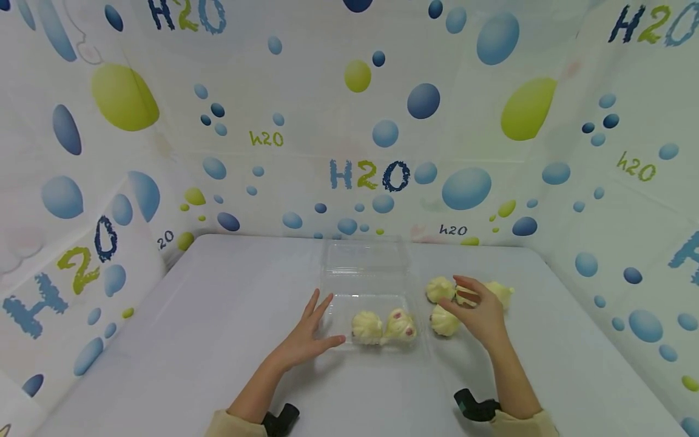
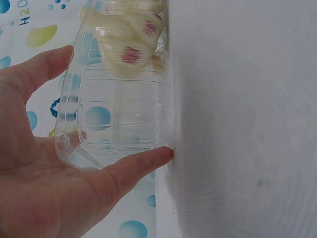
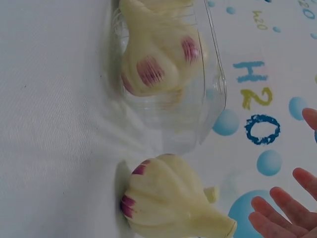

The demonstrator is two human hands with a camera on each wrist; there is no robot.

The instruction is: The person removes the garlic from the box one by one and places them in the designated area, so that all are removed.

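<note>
A clear plastic clamshell box stands on the table with its lid folded back. Two pale garlic bulbs, one plain and one with purple patches, lie in it. My left hand touches the box's left end, fingers spread and fairly straight; in the left wrist view the thumb lies along its corner. Just right of the box, several garlic bulbs sit on the table, one nearest me. Over them hovers my right hand, its loose fingers apart from the bulb below.
The white table is enclosed at the back and sides by a curtain with blue and green spots. Black wrist mounts show at both sleeves. Another garlic bulb lies farther back, beside the box.
</note>
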